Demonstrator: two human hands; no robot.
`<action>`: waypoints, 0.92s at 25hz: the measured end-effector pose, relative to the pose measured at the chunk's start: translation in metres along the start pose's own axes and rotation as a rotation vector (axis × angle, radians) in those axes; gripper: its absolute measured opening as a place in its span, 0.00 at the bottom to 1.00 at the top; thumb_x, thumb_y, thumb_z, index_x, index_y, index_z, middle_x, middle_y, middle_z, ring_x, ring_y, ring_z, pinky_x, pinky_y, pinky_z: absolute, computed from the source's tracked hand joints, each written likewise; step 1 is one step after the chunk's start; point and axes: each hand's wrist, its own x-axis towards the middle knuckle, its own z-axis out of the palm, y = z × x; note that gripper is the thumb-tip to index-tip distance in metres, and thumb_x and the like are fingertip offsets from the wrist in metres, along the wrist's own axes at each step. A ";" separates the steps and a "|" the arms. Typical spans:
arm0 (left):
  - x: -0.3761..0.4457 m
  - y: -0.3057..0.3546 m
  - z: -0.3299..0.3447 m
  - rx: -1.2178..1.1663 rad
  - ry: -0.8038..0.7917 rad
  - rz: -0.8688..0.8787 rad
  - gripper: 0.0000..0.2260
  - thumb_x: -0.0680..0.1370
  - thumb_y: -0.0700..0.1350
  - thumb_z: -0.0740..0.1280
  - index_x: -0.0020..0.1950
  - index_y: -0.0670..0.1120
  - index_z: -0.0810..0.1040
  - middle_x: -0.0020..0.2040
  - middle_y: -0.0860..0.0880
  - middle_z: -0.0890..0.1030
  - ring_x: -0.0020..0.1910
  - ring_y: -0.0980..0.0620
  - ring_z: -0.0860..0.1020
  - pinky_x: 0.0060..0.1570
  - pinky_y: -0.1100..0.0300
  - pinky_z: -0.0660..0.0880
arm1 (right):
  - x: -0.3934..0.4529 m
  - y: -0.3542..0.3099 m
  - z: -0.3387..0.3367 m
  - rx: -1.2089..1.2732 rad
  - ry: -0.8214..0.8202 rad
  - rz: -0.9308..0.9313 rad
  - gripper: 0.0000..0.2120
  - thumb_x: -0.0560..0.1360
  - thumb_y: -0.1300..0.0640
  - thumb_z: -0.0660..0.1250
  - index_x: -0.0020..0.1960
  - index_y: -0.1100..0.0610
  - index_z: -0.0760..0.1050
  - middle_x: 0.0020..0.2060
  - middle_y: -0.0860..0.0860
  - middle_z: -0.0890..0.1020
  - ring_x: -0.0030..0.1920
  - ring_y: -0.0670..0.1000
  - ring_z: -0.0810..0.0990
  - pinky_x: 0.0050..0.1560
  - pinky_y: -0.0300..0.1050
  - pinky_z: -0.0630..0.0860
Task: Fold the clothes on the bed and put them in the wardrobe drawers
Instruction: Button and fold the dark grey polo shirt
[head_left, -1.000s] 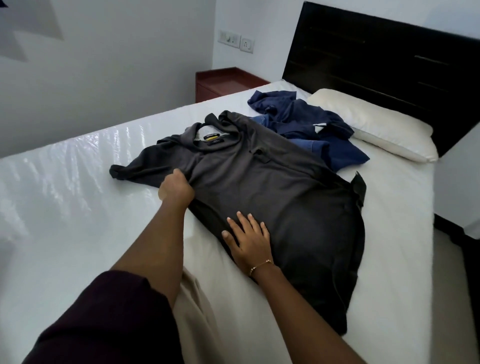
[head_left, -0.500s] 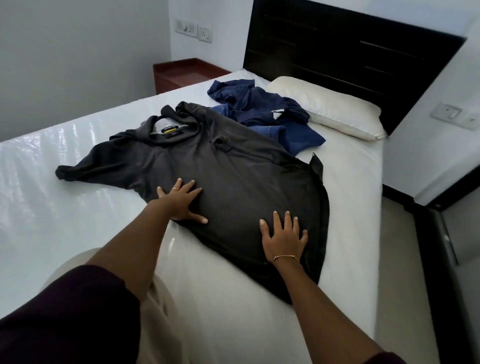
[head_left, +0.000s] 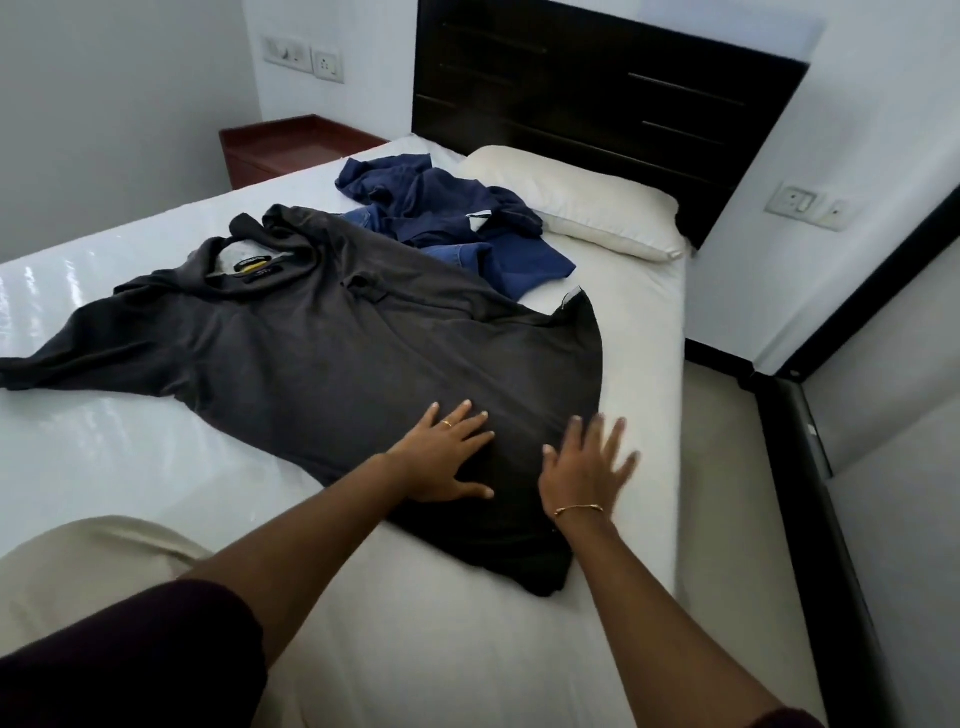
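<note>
1. Since the grey polo lies flat mid-bed, it's soft, light and floppy.
2. Your left hand and right hand press its near hem, fingers spread.
3. I'd grab shoulder and hem.

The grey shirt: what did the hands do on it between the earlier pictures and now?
The left hand let go of the bunched fabric near the sleeve, opened flat and slid toward the hem of the grey shirt. The right hand, flat throughout, swept toward the hem edge and is blurred now. The blue clothes and pillow stayed put.
</note>
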 end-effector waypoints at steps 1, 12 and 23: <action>0.002 0.009 0.004 0.000 0.008 0.022 0.36 0.77 0.65 0.54 0.78 0.48 0.48 0.78 0.47 0.44 0.76 0.47 0.39 0.73 0.44 0.39 | -0.001 -0.005 0.001 0.006 0.033 -0.143 0.28 0.77 0.44 0.51 0.70 0.58 0.67 0.72 0.60 0.64 0.74 0.63 0.56 0.66 0.69 0.57; 0.008 0.054 0.020 0.063 0.056 0.238 0.42 0.70 0.72 0.41 0.77 0.51 0.40 0.77 0.46 0.37 0.73 0.47 0.31 0.70 0.37 0.32 | 0.011 0.003 -0.007 0.008 -0.081 -0.192 0.23 0.81 0.43 0.48 0.70 0.52 0.67 0.71 0.50 0.66 0.71 0.54 0.61 0.67 0.53 0.60; 0.009 0.074 -0.003 -0.598 -0.027 0.149 0.24 0.78 0.48 0.65 0.72 0.44 0.66 0.73 0.45 0.66 0.73 0.48 0.61 0.73 0.53 0.55 | 0.024 -0.029 -0.022 0.197 -0.310 0.007 0.25 0.82 0.47 0.45 0.70 0.59 0.67 0.72 0.56 0.63 0.75 0.57 0.53 0.71 0.63 0.49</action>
